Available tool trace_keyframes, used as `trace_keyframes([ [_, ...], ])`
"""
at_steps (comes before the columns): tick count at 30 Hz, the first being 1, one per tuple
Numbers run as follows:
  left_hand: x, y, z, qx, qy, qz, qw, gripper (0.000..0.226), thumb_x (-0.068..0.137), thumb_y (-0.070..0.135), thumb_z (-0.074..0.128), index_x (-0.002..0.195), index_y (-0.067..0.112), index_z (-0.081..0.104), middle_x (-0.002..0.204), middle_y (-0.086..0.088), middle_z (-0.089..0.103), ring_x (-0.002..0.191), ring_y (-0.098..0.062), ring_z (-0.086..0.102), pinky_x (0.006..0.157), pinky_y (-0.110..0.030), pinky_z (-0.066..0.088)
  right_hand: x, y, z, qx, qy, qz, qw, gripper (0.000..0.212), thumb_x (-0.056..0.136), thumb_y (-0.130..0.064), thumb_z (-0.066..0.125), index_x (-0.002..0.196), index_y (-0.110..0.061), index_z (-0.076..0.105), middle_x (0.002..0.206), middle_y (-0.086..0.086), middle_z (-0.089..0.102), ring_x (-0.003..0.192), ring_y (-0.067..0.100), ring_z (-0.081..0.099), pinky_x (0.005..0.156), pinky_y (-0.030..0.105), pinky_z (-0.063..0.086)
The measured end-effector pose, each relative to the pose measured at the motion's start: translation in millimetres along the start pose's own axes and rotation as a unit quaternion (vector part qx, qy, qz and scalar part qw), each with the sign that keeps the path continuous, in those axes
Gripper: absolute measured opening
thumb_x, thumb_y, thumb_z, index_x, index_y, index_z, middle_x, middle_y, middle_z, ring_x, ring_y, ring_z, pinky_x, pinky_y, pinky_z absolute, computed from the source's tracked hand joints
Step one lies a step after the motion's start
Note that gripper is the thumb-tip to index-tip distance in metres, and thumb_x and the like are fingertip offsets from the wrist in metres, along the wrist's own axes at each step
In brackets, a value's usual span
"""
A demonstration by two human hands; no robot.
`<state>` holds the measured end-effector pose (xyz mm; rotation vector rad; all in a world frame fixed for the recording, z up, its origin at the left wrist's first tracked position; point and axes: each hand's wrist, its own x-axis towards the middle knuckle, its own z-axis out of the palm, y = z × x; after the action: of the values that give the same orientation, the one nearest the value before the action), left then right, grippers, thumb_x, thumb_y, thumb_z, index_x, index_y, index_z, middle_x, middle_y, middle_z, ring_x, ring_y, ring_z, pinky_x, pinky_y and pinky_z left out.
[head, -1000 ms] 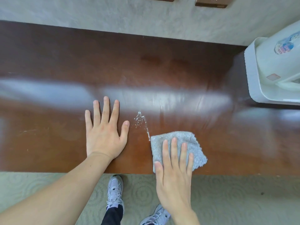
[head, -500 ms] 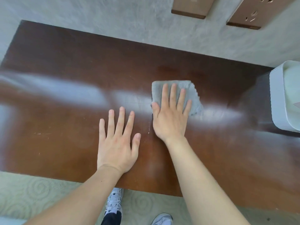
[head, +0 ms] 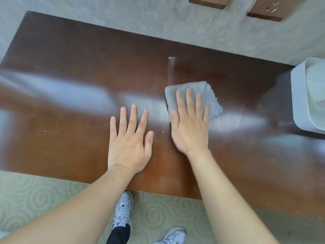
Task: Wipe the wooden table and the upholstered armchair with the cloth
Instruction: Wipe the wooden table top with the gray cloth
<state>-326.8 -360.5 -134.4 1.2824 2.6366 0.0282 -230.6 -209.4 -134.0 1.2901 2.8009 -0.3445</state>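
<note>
A glossy dark wooden table fills the middle of the head view. A folded grey cloth lies on it right of centre. My right hand lies flat on the cloth, fingers spread, pressing it onto the wood. My left hand rests flat on the bare table just left of it, fingers apart and holding nothing. A thin wet streak runs away from the cloth toward the wall. No armchair is in view.
A white appliance stands on the table's right end. The wall behind carries two brown socket plates. Patterned carpet and my two sneakers lie below the near table edge.
My right hand pushed the cloth from the near edge toward the wall, then drew it back a little, leaving a wet streak. My left hand stayed flat on the table.
</note>
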Motion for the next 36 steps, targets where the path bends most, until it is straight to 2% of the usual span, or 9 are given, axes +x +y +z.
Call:
trace_keyframes([
  [5, -0.2, -0.8, 0.8, -0.010, 0.010, 0.001, 1.000, 0.061, 0.102, 0.043, 0.018, 0.160, 0.023, 0.021, 0.168, -0.009, 0.018, 0.155, -0.034, 0.012, 0.123, -0.057, 0.014, -130.8, -8.2, 17.3, 0.015, -0.027, 0.006, 1.000, 0.058, 0.105, -0.046, 0.014, 0.159, -0.027, 0.007, 0.168, 0.002, 0.000, 0.154, 0.026, -0.003, 0.121, 0.053, 0.009],
  [8, 0.9, -1.8, 2.6, -0.013, 0.015, 0.007, 1.000, 0.060, 0.102, 0.039, 0.023, 0.159, 0.021, 0.024, 0.167, -0.010, 0.021, 0.154, -0.036, 0.015, 0.122, -0.058, 0.016, -148.6, -10.8, 20.5, 0.001, -0.042, 0.005, 0.999, 0.057, 0.105, -0.045, 0.015, 0.159, -0.027, 0.011, 0.168, 0.002, 0.002, 0.154, 0.029, 0.002, 0.118, 0.054, 0.011],
  [11, 1.4, -2.4, 3.2, -0.011, 0.014, 0.010, 1.000, 0.061, 0.102, 0.039, 0.023, 0.159, 0.020, 0.023, 0.167, -0.010, 0.021, 0.154, -0.037, 0.015, 0.122, -0.058, 0.014, -113.2, -16.6, 15.0, -0.006, -0.053, 0.014, 0.998, 0.060, 0.104, -0.049, 0.018, 0.159, -0.028, 0.005, 0.168, 0.003, -0.001, 0.153, 0.029, -0.005, 0.121, 0.055, 0.005],
  [15, 1.7, -2.0, 0.9, -0.009, 0.002, 0.012, 1.000, 0.061, 0.102, 0.041, 0.022, 0.160, 0.020, 0.021, 0.167, -0.010, 0.019, 0.154, -0.037, 0.014, 0.122, -0.059, 0.016, -16.0, -18.7, 5.5, 0.006, -0.044, 0.048, 0.998, 0.061, 0.104, -0.051, 0.015, 0.158, -0.030, -0.007, 0.166, 0.002, -0.012, 0.151, 0.028, -0.019, 0.122, 0.054, -0.004],
  [19, 1.5, -2.7, 2.3, 0.002, -0.002, 0.009, 1.000, 0.064, 0.102, 0.048, 0.022, 0.161, 0.022, 0.020, 0.168, -0.009, 0.016, 0.155, -0.036, 0.011, 0.123, -0.058, 0.014, 86.3, -4.5, -9.0, 0.025, -0.006, 0.140, 0.990, 0.060, 0.104, -0.046, 0.011, 0.158, -0.026, -0.004, 0.167, 0.004, -0.009, 0.152, 0.030, -0.015, 0.122, 0.054, -0.005],
  [22, 2.3, -3.0, 3.4, 0.008, 0.001, 0.013, 1.000, 0.066, 0.102, 0.051, 0.020, 0.161, 0.021, 0.019, 0.168, -0.009, 0.015, 0.155, -0.036, 0.010, 0.123, -0.059, 0.013, 138.4, -5.2, -15.5, 0.037, 0.000, 0.163, 0.986, 0.060, 0.103, -0.041, 0.013, 0.159, -0.023, -0.003, 0.167, 0.005, -0.007, 0.152, 0.031, -0.013, 0.121, 0.056, -0.006],
  [26, 1.8, -2.7, 3.5, 0.012, 0.002, 0.014, 1.000, 0.068, 0.102, 0.054, 0.018, 0.161, 0.021, 0.018, 0.168, -0.009, 0.015, 0.155, -0.036, 0.009, 0.123, -0.059, 0.013, 163.8, -20.6, -16.5, 0.037, -0.008, 0.104, 0.994, 0.060, 0.103, -0.038, 0.012, 0.159, -0.023, -0.002, 0.167, 0.005, -0.008, 0.152, 0.031, -0.014, 0.121, 0.055, -0.008],
  [32, 1.3, -2.0, 3.0, 0.017, -0.002, 0.009, 1.000, 0.067, 0.102, 0.054, 0.020, 0.161, 0.022, 0.020, 0.169, -0.008, 0.015, 0.155, -0.035, 0.010, 0.123, -0.058, 0.013, 141.9, -19.0, -16.0, -0.022, -0.033, -0.133, 0.990, 0.056, 0.105, -0.037, 0.016, 0.159, -0.029, 0.005, 0.168, -0.001, -0.001, 0.153, 0.024, -0.007, 0.123, 0.049, -0.004],
  [36, 1.2, -1.8, 3.9, 0.017, 0.004, 0.002, 1.000, 0.066, 0.103, 0.055, 0.018, 0.161, 0.025, 0.019, 0.169, -0.006, 0.015, 0.156, -0.033, 0.009, 0.124, -0.056, 0.012, 86.5, -2.9, -10.4, -0.041, -0.012, -0.158, 0.986, 0.057, 0.104, -0.039, 0.020, 0.159, -0.027, 0.010, 0.167, 0.000, 0.007, 0.154, 0.025, -0.002, 0.123, 0.049, 0.002],
])
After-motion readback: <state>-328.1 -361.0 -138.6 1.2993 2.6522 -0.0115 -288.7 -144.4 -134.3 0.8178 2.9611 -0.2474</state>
